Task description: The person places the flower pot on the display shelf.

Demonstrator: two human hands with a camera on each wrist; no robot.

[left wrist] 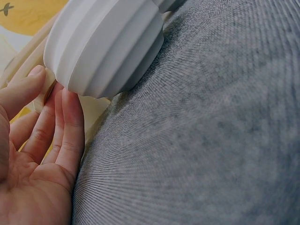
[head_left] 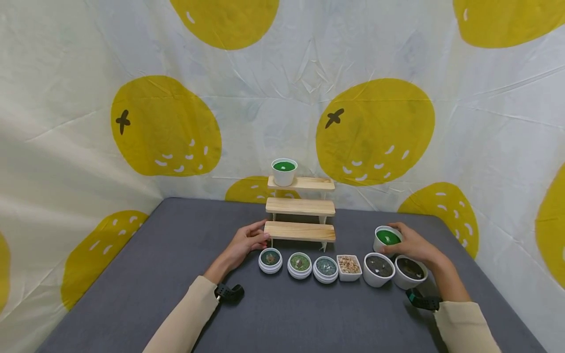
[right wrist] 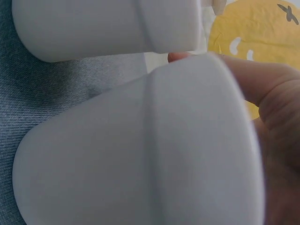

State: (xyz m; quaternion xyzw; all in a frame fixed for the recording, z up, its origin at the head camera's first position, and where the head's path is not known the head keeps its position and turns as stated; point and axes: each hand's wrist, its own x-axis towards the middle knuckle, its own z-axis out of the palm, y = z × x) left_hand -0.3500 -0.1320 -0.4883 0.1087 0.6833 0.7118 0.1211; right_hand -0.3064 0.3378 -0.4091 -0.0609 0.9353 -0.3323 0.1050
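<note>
A three-step wooden display stand stands at the back of the table. My left hand pinches the left end of its lowest step; in the left wrist view the thumb lies over the wood and fingertips come up from below, behind a ribbed white pot. At the right, my right hand holds a white cup with a green filling between thumb and fingers. This cup sits behind two white cups with dark contents, and a nearer white cup hides most of the grip in the right wrist view.
A second green-filled cup stands on the top step. In a row before the stand are ribbed pots, among them a mossy green one, a square dish of pale chips and the dark-filled cups. A patterned cloth hangs behind.
</note>
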